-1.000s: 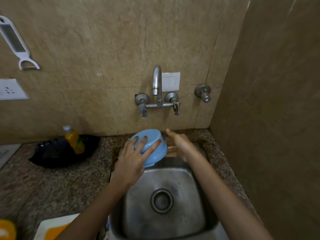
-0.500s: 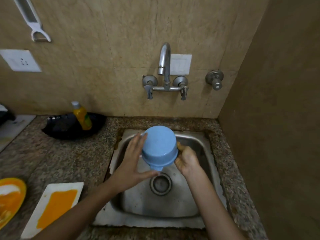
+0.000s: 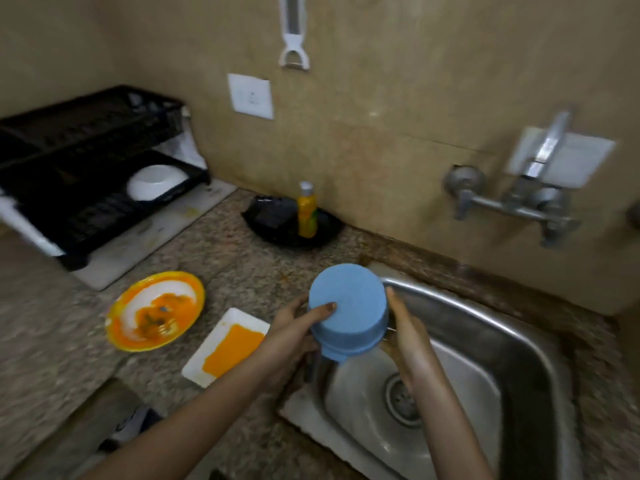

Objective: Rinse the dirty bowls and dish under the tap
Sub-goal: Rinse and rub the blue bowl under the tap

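I hold a blue bowl [image 3: 349, 299] upside down over the left rim of the steel sink [image 3: 485, 327]. My left hand [image 3: 291, 327] grips its left side, thumb on the base. Against its right side lies my right hand [image 3: 412, 337], fingers reaching under the rim. The tap [image 3: 550, 143] is on the wall to the right; no water shows. On the counter to the left sit a round plate [image 3: 156, 310] smeared orange and a white rectangular dish [image 3: 228, 344] with orange residue.
A black dish rack [image 3: 86, 161] at the far left holds an upturned white bowl [image 3: 157, 180]. A yellow bottle [image 3: 307, 213] stands in a black tray [image 3: 273, 216] by the wall. A peeler [image 3: 293, 32] hangs above a wall socket [image 3: 251, 96].
The bowl has come away from under the tap, leftwards to the sink's left rim, now base up. My view has swung left, bringing the dish rack and dirty plate into sight.
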